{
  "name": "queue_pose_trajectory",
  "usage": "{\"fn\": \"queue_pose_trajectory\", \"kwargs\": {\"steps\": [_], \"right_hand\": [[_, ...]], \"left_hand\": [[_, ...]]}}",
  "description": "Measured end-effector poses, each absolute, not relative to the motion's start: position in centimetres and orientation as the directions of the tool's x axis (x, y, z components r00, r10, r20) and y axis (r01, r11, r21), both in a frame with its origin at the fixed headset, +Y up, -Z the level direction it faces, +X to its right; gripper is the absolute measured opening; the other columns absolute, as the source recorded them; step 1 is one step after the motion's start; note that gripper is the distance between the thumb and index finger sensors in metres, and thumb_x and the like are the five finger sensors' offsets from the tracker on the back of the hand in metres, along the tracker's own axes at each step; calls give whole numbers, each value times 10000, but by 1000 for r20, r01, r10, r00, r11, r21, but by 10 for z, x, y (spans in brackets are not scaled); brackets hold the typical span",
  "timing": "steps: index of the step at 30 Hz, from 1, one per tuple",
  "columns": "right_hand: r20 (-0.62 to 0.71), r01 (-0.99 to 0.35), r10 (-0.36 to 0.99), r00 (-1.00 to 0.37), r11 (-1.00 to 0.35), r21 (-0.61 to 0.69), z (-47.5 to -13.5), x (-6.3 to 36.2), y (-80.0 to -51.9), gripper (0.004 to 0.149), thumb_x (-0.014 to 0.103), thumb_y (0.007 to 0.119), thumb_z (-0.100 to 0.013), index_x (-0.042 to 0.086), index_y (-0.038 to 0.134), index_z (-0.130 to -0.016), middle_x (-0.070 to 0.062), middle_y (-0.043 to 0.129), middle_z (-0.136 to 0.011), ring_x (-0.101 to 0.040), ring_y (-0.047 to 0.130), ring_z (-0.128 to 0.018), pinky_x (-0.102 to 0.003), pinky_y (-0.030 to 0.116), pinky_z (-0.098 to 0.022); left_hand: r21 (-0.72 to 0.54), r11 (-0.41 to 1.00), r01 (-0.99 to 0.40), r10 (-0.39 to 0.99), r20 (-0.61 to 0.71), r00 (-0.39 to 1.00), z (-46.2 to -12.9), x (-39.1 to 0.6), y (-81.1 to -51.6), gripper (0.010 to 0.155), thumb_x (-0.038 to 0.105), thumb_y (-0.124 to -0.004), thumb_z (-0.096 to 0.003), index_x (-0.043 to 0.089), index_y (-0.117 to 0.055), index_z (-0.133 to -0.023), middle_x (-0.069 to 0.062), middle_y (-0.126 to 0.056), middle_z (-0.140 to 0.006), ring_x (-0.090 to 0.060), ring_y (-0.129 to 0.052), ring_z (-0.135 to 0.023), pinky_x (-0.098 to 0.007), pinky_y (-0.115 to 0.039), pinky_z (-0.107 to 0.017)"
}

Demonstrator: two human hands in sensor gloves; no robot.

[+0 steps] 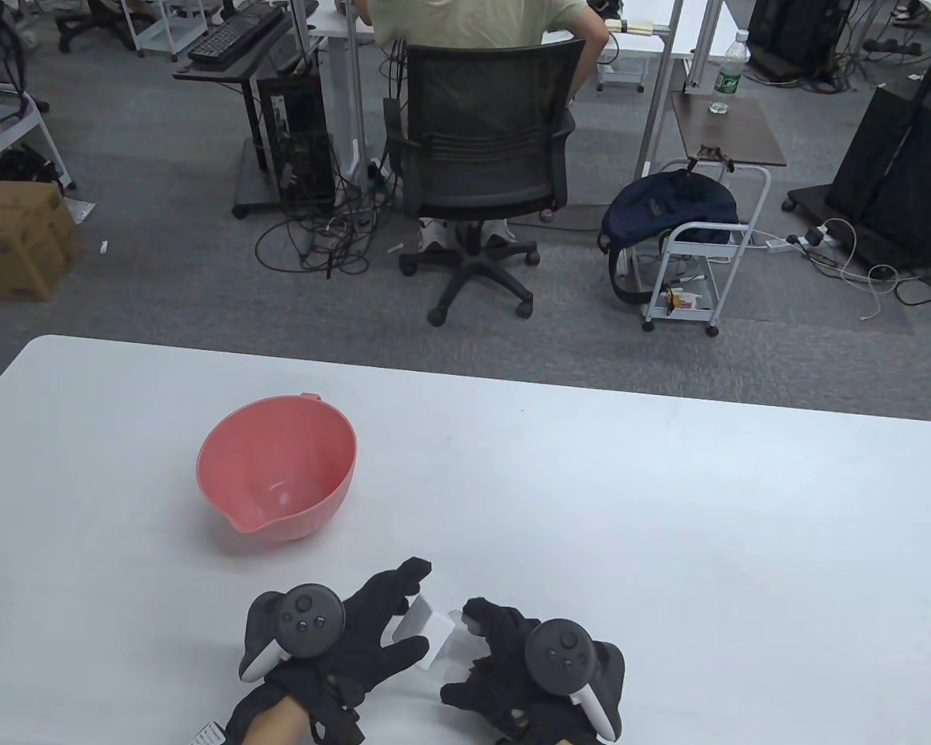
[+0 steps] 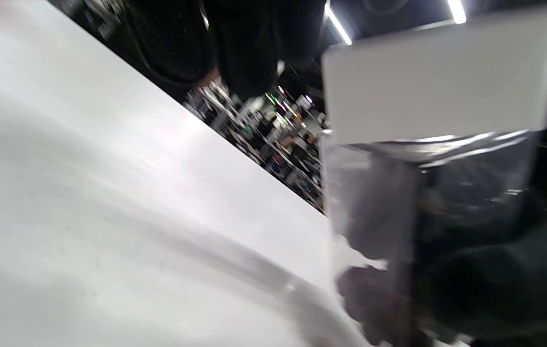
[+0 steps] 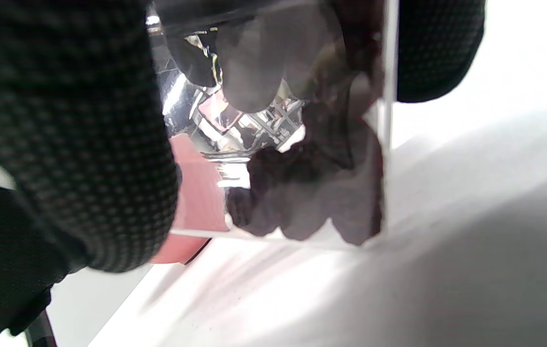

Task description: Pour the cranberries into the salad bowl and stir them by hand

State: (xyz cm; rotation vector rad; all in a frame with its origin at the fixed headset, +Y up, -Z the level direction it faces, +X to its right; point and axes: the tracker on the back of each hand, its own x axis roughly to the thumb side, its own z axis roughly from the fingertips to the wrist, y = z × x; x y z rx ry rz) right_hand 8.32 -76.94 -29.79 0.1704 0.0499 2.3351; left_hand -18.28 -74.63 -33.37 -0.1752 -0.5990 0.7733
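A small clear bag of cranberries (image 1: 432,630) with a white top strip is held just above the table's near edge, between both hands. My left hand (image 1: 392,617) pinches its left side between thumb and fingers. My right hand (image 1: 477,648) curls its fingers round the right side. The dark cranberries (image 3: 312,197) lie clumped at the bag's bottom in the right wrist view, with gloved fingers (image 3: 71,144) pressed on the plastic. In the left wrist view the bag (image 2: 437,144) stands upright, its berries (image 2: 375,299) low down. The empty pink salad bowl (image 1: 310,508) sits up and to the left of the hands, its spout towards me.
The white table (image 1: 667,504) stretches wide to the right and behind the bowl. Beyond its far edge a person sits in an office chair (image 1: 485,155). A small white tag (image 1: 208,731) lies by my left wrist at the near edge.
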Motion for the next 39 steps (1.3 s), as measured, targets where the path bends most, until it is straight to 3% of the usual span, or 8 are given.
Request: {"fn": "queue_pose_trajectory", "kwargs": {"steps": [3,6,11,15,18,21,30,39], "right_hand": [[108,-712,717,-688,-696,88,-298,83,-769,979,526,1134,-184,375,593,-986,59,758,-982,-250,746,-855,-489,844,-474],[112,-708,714,-692,-700,91,-298,82,-769,978,526,1134,-182,377,595,-985,60,758,-982,-249,748,-854,-488,845,-473],[112,-708,713,-692,-701,91,-298,83,-769,980,525,1135,-183,375,594,-986,59,758,-982,-250,746,-855,-489,844,-474],[112,-705,710,-695,-704,92,-298,83,-769,979,526,1134,-183,375,594,-986,61,757,-982,-251,746,-856,-489,844,-475],[110,-705,710,-695,-704,90,-298,83,-769,979,525,1134,-183,378,593,-986,63,757,-983,-250,746,-855,-489,843,-476],[121,-676,684,-720,-730,101,-298,82,-770,979,525,1135,-184,378,594,-987,63,756,-985,-248,745,-857,-489,842,-476],[131,-666,672,-729,-740,92,-298,80,-769,978,519,1137,-184,379,595,-986,61,755,-986,-251,743,-859,-492,839,-479],[136,-621,623,-770,-781,60,-296,76,-768,979,522,1136,-184,373,596,-987,62,757,-984,-252,746,-857,-492,841,-477]], "left_hand": [[-411,660,-629,745,464,479,-335,-187,-742,1003,966,-713,-326,618,-161,-1087,60,-229,-1290,-290,-467,-1192,-537,-595,-817],[-440,666,-602,739,499,452,-336,-190,-737,1000,886,-839,-368,662,-159,-1067,95,-164,-1295,-291,-396,-1215,-553,-570,-828],[-474,714,-516,699,528,482,-334,-187,-738,1029,699,-934,-423,704,-97,-1023,114,-86,-1285,-293,-338,-1226,-572,-538,-838],[-465,750,-471,661,554,505,-332,-181,-737,1018,585,-962,-438,731,-133,-1010,140,-103,-1284,-280,-349,-1226,-571,-534,-839],[-453,756,-473,654,554,515,-332,-181,-737,966,526,-978,-446,754,-227,-1009,169,-292,-1295,-253,-467,-1214,-563,-554,-833],[-425,769,-477,638,551,538,-333,-181,-737,901,594,-973,-452,763,-284,-1006,158,-473,-1261,-235,-655,-1150,-549,-579,-826],[-367,795,-482,606,503,616,-335,-180,-744,776,802,-820,-424,719,-362,-1045,17,-624,-1137,-162,-967,-842,-470,-691,-774],[-273,812,-517,584,395,709,-332,-178,-748,765,912,-692,-410,712,-347,-1063,23,-864,-936,-48,-1099,-501,-374,-809,-684]]}}
